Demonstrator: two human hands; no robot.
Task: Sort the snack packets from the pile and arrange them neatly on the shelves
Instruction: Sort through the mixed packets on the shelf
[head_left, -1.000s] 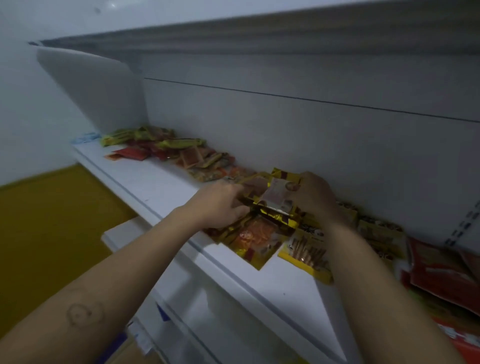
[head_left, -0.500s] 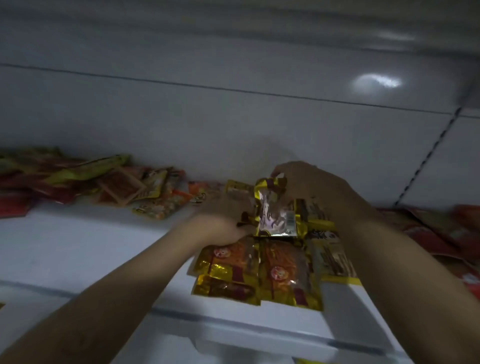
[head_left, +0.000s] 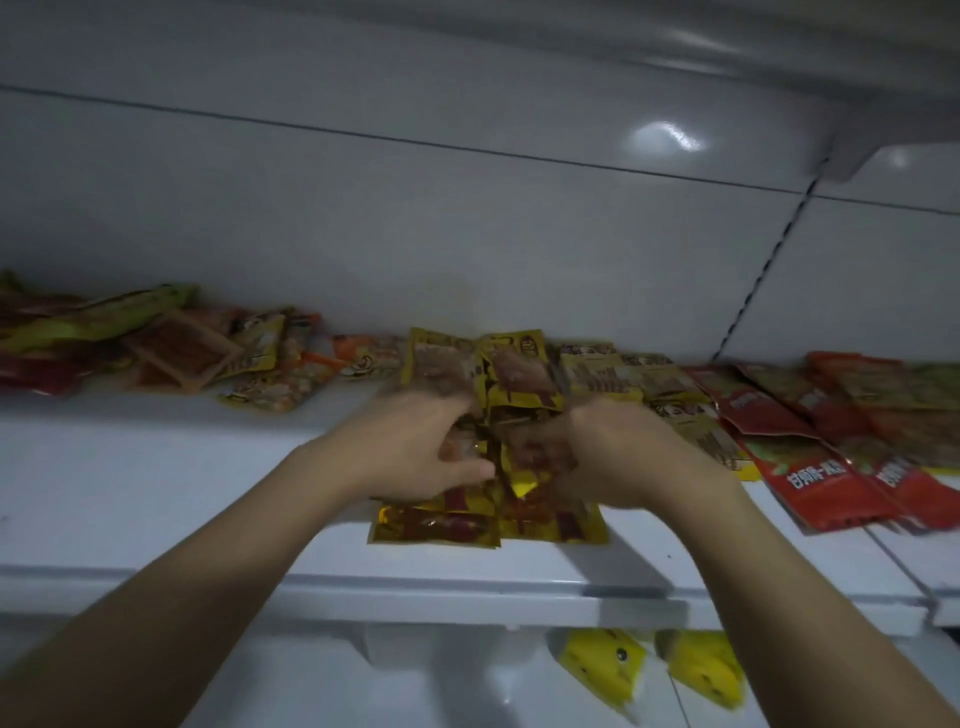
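Your left hand (head_left: 415, 447) and right hand (head_left: 613, 452) both grasp yellow packets (head_left: 488, 519), mid-shelf (head_left: 156, 467). Red packets (head_left: 810, 467) right: arranged. Mixed pile (head_left: 171, 348) far left: unsorted. Judged roughly half done.

Two bare forearms came into the picture from the near edge, one from the near left corner and one from the near right. Neither carried a sleeve, cuff, watch, band or glove anywhere along its visible length; both were uncovered from the frame's edge to the wrist. The left hand (head_left: 415, 447) and the right hand (head_left: 618, 457) were likewise bare, with no ring that could be made out. Both hands were smeared by motion blur, so nails and finer marks on the fingers could not be told. The light was dim, and both forearms looked smooth and unmarked.
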